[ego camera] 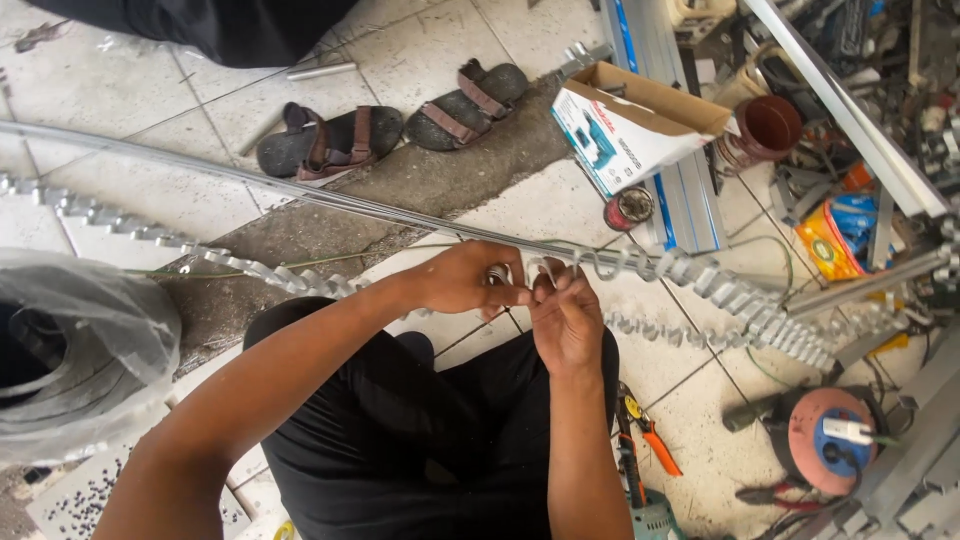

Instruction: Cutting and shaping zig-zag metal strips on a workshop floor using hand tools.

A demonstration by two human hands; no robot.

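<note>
Sitting over a tiled floor, the person worked at a long strip of barbed metal coil that ran from the floor's left edge to its right edge. At the far left lay a bundle wrapped in clear plastic, touching the coil's lower side. Above the coil, a thin metal rod ran almost parallel to it, and beyond that, toward the top edge, two dark sandals lay side by side.

Near the middle, the left hand was closed on a loop of the coil, fingers pinched together around the metal. Just beside it and touching, the right hand was also clamped on the coil, its fingers curled over the next loops. Both hands met right at the strip, above the person's dark-trousered lap.

Further right, an open cardboard box sat by a small red roll. Orange-handled cutters lay on the floor below the right forearm. Toward the bottom right corner rested a round red-and-blue tool, with a brown pipe piece and metal clutter along the right edge.
</note>
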